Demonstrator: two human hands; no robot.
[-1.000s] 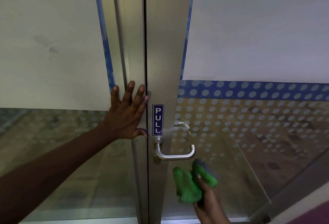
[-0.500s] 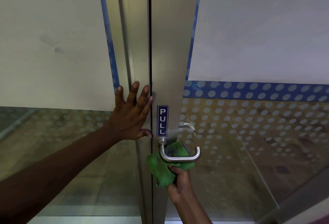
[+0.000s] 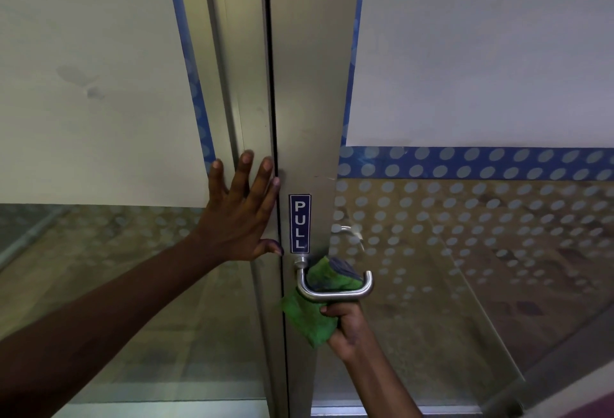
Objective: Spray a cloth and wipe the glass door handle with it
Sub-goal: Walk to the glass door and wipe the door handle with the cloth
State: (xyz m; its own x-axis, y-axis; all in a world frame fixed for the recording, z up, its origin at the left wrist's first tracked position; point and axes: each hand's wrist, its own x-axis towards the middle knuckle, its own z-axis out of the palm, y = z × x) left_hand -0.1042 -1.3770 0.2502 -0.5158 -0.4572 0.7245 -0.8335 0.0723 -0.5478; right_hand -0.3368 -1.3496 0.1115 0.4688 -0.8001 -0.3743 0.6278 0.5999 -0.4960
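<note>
Head view looks forward and down at a pair of glass doors whose metal stiles meet along a dark vertical seam just left of centre. At about 6 o'clock from the frame's middle sits the door handle [image 3: 334,288], a brushed lever with a return bend at its free end, mounted on the right door's frame [image 3: 312,102] directly below a blue PULL sign [image 3: 300,223].

The right hand [image 3: 345,324] comes up from 5 o'clock and is clenched around a green cloth [image 3: 310,316], gripping it just under the lever. The cloth is bunched, with 1 fold pushed up behind the bar so that green fabric and a darker patch show at the lever's 12 o'clock, between bar and door, while the rest hangs at its 7 o'clock. Held this way, the cloth touches the lever's underside and back, which I judge is the point: a wrap lets 1 stroke clean several faces at once.

The left hand [image 3: 241,215] holds nothing; it lies flat with fingers spread on the left door's stile [image 3: 232,85], at the handle's 10 o'clock, fingertips reaching the seam. That looks like bracing, keeping the body steady and the leaf still while the other hand rubs.

No spray bottle is in sight, so spraying seems done and wiping is the step in hand. Next would be sliding the cloth along the bar toward its bent end.
</note>
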